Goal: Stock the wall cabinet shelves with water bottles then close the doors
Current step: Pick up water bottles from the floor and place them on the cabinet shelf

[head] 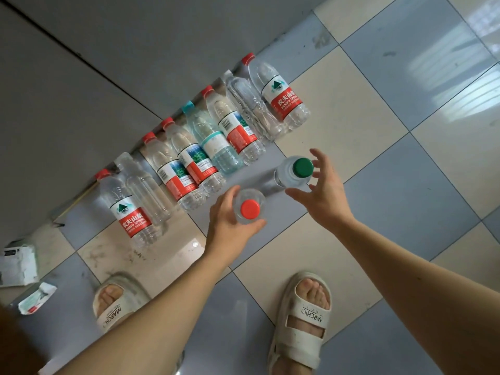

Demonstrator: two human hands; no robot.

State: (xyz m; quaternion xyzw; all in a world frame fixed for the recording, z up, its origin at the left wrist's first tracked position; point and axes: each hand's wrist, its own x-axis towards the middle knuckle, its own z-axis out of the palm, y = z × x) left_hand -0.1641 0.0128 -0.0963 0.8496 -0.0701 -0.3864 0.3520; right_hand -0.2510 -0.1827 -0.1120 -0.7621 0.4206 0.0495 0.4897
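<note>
A: Status check. Stocking looks barely started, judging by the layout.

B: Agreed. Row of water bottles point(205, 147) stands on the tiled floor point(378, 163) along the base of a grey cabinet front point(81, 85). I count roughly eight in it: red caps mostly, one teal-capped bottle point(213, 142), two clear ones with no label.

A: Hands?

B: Left hand point(230, 223) has fingers curled round the shoulder of a red-capped bottle point(250, 208), seen from straight above. Can't tell if it's lifted or on the floor. Right hand point(320, 194) is spread, fingers partly curved, around a green-capped bottle point(295, 171), thumb and fingertips just beside its neck. Grip isn't closed; contact at the fingertips is uncertain.

A: Wall cabinet, shelves, doors?

B: None in view. Camera looks down at the floor and the person's sandals point(300, 320). Can't say if any shelf holds bottles, or whether doors are open.

A: So what's left?

B: My read: nearly everything. Two bottles being picked up, the row still to go, then doors to close. Several trips likely at two per trip.

A: Anything else down there?

B: Torn packaging scraps point(19, 263) at lower left, well apart from the bottles.
</note>
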